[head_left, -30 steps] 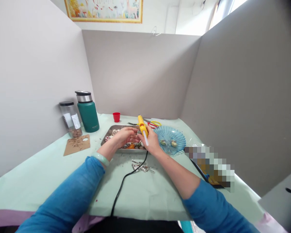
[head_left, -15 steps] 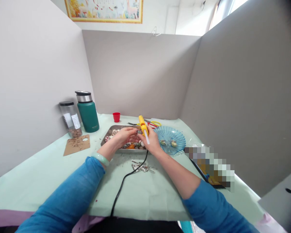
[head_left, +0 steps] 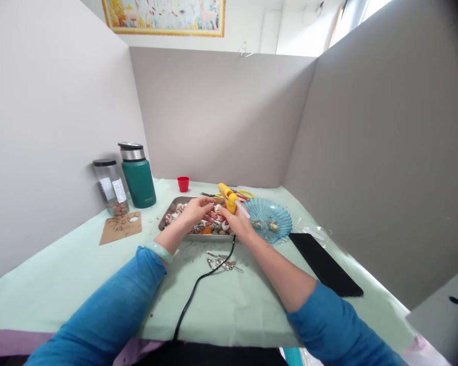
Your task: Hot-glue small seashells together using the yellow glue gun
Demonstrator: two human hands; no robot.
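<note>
While the person's right hand (head_left: 239,222) is clamped around the yellow glue gun (head_left: 228,195), its pale glue stick (head_left: 242,209) juts out toward the blue plate (head_left: 280,207). The gun is held over the right part of the metal tray (head_left: 198,237), which is filled with shells (head_left: 179,208). The left hand (head_left: 195,210) is just beside it over the tray, fingers curved and thumb near the fingertips; whether they pinch anything cannot be told.

A black cord (head_left: 192,299) runs from below the right hand across a pile of silver clips (head_left: 220,262) to the counter's (head_left: 248,315) near edge. Two small pieces (head_left: 274,225) lie on the plate. Behind the tray are scissors (head_left: 246,193) and a red cup (head_left: 183,184). Farther left, a green bottle (head_left: 139,182) and a clear jar (head_left: 106,175) stand near a brown card (head_left: 120,230). A flat black slab (head_left: 326,265) lies to the right.
</note>
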